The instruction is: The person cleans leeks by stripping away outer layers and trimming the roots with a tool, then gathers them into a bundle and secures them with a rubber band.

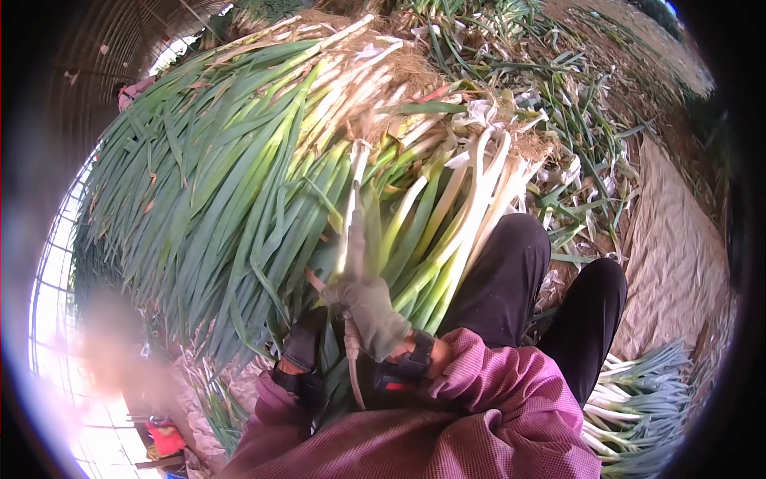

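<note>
Right hand (pixel 371 311), gloved, fingers closed round one green onion stalk (pixel 351 207); its long axis runs toward 12 o'clock, white end up. Left hand (pixel 303 339) sits at 9 o'clock of it, half buried in the onion pile (pixel 215 160); grip unclear.

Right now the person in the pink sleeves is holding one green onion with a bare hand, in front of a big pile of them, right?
Not quite: the hand gripping the green onion is not bare, it wears a grey glove. The head view shows this. The rest holds: the sleeves are pink and a big pile of green onions lies in front.
</note>
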`<state>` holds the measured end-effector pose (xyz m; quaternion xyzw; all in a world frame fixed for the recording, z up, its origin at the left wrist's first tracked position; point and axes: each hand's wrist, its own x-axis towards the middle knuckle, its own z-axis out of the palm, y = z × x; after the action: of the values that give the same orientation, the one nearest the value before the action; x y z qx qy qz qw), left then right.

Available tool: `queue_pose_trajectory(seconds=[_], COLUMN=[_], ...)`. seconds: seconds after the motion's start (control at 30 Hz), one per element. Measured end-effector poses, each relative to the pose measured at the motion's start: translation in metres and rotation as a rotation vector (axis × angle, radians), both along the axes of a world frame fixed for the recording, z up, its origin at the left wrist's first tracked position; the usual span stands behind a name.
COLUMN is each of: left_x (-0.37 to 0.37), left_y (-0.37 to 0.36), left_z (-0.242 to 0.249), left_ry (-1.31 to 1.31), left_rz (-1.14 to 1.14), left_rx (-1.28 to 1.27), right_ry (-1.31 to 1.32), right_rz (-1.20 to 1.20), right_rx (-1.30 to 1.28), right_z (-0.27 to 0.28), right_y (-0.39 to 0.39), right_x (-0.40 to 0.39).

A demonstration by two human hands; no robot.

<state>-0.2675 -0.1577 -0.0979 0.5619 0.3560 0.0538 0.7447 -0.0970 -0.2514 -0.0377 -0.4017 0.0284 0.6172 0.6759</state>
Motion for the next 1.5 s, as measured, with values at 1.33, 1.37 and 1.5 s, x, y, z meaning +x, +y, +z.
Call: queue_pose_trajectory(seconds=[1.33,1.37,1.5], left_x=[-0.023,-0.026,-0.027], left_y=[-0.038,-0.036,-0.039], left_z=[0.021,0.016,0.020], left_ry=[0.452,0.371,0.271], left_rz=[-0.297,-0.304,-0.186], left_rx=[1.452,1.468,1.184], right_ry=[-0.080,-0.102,-0.103], right_rz=[0.104,0.076,0.299], right_rx=[-0.015,0.006,-0.091], right_z=[0.017,0.017,0.014], right_y=[-0.015,-0.012,-0.002], right_x=[0.022,0.023,0.037])
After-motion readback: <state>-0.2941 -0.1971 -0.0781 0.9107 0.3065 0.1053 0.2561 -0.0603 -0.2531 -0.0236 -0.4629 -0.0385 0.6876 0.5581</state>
